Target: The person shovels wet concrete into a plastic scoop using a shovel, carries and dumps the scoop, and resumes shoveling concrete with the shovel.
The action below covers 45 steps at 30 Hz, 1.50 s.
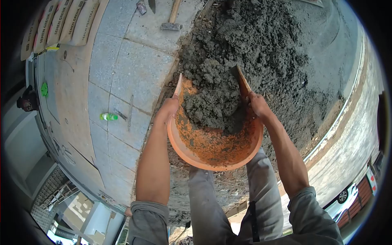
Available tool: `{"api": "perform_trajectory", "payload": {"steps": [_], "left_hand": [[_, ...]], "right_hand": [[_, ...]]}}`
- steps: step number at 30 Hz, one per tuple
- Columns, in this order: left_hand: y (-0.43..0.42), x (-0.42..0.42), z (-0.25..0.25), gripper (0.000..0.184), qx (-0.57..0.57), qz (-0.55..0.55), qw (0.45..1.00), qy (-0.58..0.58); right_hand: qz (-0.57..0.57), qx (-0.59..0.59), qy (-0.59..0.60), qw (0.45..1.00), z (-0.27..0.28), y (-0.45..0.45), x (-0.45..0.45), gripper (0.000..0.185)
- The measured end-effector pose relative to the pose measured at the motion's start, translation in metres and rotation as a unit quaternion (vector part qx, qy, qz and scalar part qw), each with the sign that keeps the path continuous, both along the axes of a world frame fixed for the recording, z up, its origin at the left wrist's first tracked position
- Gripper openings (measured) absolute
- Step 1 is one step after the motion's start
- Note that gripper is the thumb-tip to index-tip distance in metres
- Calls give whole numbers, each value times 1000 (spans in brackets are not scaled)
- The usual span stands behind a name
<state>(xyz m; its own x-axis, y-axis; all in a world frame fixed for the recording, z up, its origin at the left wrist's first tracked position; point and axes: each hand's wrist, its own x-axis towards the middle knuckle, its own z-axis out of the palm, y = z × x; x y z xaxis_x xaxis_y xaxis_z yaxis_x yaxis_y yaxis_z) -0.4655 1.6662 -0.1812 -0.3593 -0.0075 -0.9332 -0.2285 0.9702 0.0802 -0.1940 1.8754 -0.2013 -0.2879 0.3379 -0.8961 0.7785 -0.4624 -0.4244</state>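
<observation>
An orange basin (204, 158), smeared with grey mortar and open on its far side, is tilted toward the heap in front of me. My left hand (168, 108) grips its left edge. Its right edge, dark and dirty near the top, is in the grasp of my right hand (258, 104). Wet grey mortar (214, 104) fills the far part of the basin and runs into the larger mortar heap (261, 36) beyond. The fingertips inside the basin are partly hidden.
Left on the paving lie a hammer (171, 26), a green-labelled bottle (108, 116) and a thin bar (130, 113). Cement bags (83, 24) stand at upper left. Smooth wet mortar (330, 49) spreads right, beside a pale edge strip (335, 127). A person (28, 100) is far left.
</observation>
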Motion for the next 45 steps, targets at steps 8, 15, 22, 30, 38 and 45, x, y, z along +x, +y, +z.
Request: {"api": "perform_trajectory", "payload": {"steps": [8,15,22,30,38,45], "left_hand": [[7,-10,5,44,14,-7,1000,-27],[43,-50,68,32,84,165,969,-166],[58,-3,6,40,204,-24,979,-14],[-30,28,7,38,-8,80,992,-100],[-40,5,10,39,-74,13,987,-144],[-32,47,2,48,-51,-133,982,-120]], "right_hand": [[-138,-76,-38,987,50,4,-5,32],[-394,-383,146,822,102,71,16,14],[-122,27,35,991,20,35,20,22],[-251,-231,-21,940,60,-8,28,25],[-345,-285,-84,890,28,-81,79,26],[-396,-255,-54,881,36,-103,127,24]]}}
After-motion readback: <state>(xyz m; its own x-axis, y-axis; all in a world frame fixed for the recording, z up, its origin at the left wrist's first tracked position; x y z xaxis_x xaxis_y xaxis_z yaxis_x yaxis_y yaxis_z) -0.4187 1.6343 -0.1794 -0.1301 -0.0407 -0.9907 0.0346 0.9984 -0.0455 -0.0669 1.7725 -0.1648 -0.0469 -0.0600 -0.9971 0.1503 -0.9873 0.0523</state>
